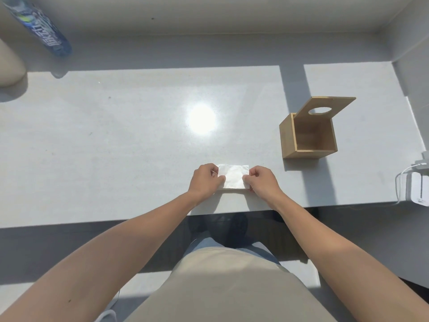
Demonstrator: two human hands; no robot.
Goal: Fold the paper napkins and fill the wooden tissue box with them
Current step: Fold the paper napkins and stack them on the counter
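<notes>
While napkin (232, 177) lies flat | left hand (205, 180), right hand (261, 182) fingers apparently pinching its ends | box (308, 135) open

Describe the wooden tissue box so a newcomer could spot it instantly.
Start at the white table and look to its right side, beyond the right hand. The wooden tissue box stands there: the only wooden thing, an open cube whose raised lid has an oval hole.

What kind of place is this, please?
Probably a home or office desk by a window: a plain white table in sunlight, a white charger with cables at its edge, a water bottle.
</notes>
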